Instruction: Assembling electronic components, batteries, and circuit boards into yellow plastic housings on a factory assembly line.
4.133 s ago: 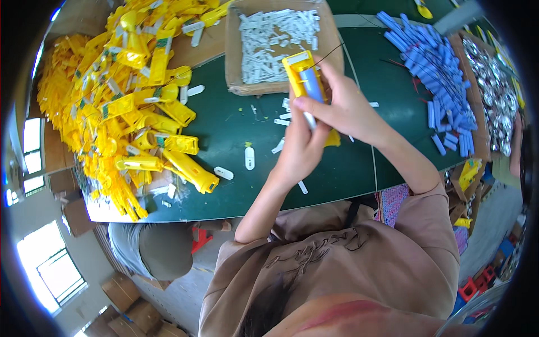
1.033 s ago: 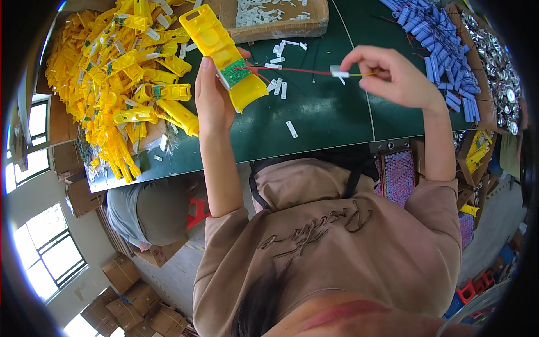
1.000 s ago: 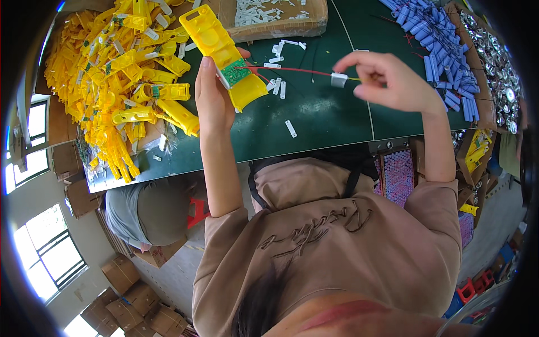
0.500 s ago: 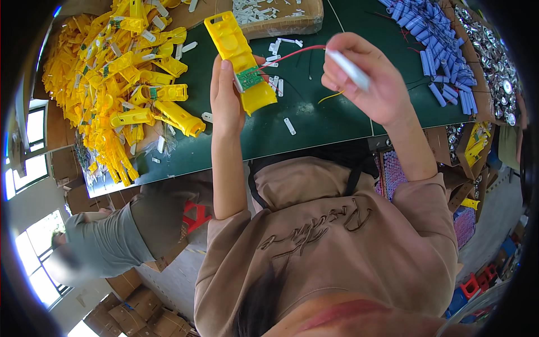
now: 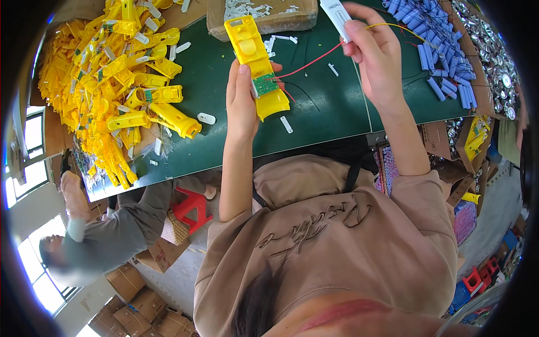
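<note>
A long, open yellow plastic casing [image 5: 240, 32] stands tilted above the near-middle of the dark green tabletop [image 5: 337, 109], gripped by the left hand [image 5: 241, 101] around its near part. Across it sits a small green circuit board [image 5: 265, 84], from which a thin red wire [image 5: 314, 59] runs rightward to a flat white rectangular piece [image 5: 336, 17]. The right hand [image 5: 379, 62] pinches this piece between thumb and fingers, farther off and to the right; a thin yellow wire [image 5: 401, 26] trails right from those fingers. The step in hand seems to be positioning the wired white piece relative to the casing; the next move probably calls for a steady casing and slack in the wires. Beyond lie a heap of yellow plastic casings [image 5: 120, 78] on the left, a cardboard box [image 5: 286, 23] at the far middle and blue cylinders [image 5: 429, 53] at far right.
</note>
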Available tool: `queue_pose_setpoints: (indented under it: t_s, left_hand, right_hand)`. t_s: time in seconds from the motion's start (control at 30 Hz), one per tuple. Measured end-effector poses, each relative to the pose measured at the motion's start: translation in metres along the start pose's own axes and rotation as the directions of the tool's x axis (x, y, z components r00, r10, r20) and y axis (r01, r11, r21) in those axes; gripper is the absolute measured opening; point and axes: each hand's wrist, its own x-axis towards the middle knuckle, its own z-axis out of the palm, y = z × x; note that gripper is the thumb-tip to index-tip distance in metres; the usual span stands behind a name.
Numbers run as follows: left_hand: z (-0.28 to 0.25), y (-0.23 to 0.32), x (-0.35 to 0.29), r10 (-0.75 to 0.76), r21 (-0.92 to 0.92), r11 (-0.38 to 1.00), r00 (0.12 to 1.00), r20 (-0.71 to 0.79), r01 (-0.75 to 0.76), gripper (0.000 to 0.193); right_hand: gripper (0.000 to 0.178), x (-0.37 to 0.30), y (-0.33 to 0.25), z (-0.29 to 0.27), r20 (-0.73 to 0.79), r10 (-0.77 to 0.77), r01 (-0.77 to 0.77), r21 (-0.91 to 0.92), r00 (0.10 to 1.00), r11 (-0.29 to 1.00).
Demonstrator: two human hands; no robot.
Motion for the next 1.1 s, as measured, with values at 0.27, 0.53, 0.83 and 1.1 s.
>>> queue_pose_setpoints:
  t_s: [0.27,0.53,0.83,1.1]
  left_hand:
    - [0.003,-0.003,0.000,0.029,0.021,0.999,0.999,-0.020,-0.028,0.038]
    - [0.014,0.000,-0.009,0.001,-0.016,1.000,0.999,0.047,0.000,0.040]
    - [0.030,0.000,-0.021,-0.131,-0.137,0.978,0.973,0.189,0.158,0.045]
    - [0.026,-0.004,-0.017,-0.187,-0.171,0.959,0.958,0.219,0.226,0.046]
  right_hand:
    - [0.032,0.005,-0.004,0.009,0.286,-0.017,-0.076,0.312,0.958,0.947]
    - [0.022,0.003,0.002,0.017,0.140,-0.161,0.152,0.075,0.977,0.986]
    - [0.015,0.008,0.019,0.040,0.196,-0.266,0.284,-0.065,0.944,0.957]
    - [0.014,0.011,0.016,0.034,0.145,-0.391,0.417,-0.276,0.909,0.866]
